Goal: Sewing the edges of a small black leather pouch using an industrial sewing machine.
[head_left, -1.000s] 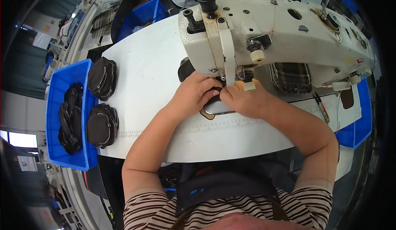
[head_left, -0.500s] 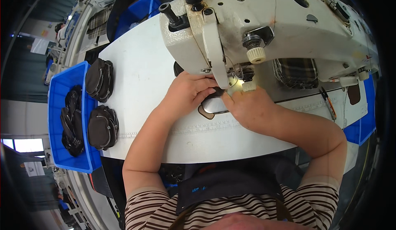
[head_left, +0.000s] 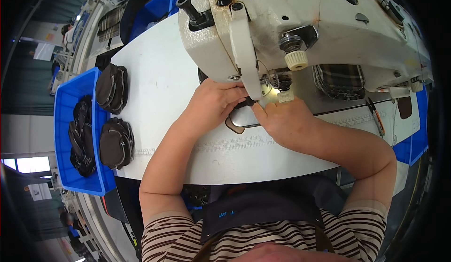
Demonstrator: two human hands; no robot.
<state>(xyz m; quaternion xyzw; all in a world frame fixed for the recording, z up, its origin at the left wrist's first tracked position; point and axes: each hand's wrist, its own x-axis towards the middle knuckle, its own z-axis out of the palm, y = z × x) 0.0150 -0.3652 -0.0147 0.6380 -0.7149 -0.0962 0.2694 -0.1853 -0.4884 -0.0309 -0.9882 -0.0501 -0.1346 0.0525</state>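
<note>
A white sewing machine (head_left: pixel 277 31) stands over a white work table (head_left: pixel 159 74), its lamp lit by the needle area. Under its head, my left hand (head_left: pixel 213 106) presses its closed fingers on a small dark fabric piece (head_left: pixel 245 103). My right hand (head_left: pixel 287 123) is curled on the other side, thumb at the edge of the same piece; its other fingertips are partly hidden behind the machine's knobs. Most of the fabric and the needle are hidden. A shiny metal plate (head_left: pixel 242 116) lies just in front of the fingers, with a brown-edged rounded piece (head_left: pixel 235 127) beside it.
Two stacks of dark rounded fabric pieces (head_left: pixel 112 88) (head_left: pixel 116 143) sit at the table's left edge, beside a blue bin (head_left: pixel 101 177) holding dark pieces. Plaid pieces (head_left: pixel 339 81) lie under the machine arm. Orange-and-black snips (head_left: pixel 375 116) rest at right. Another blue bin (head_left: pixel 152 13) stands behind.
Both hands stay almost in place at the dark fabric piece, with only slight finger movement. The whole view has shifted a little.
</note>
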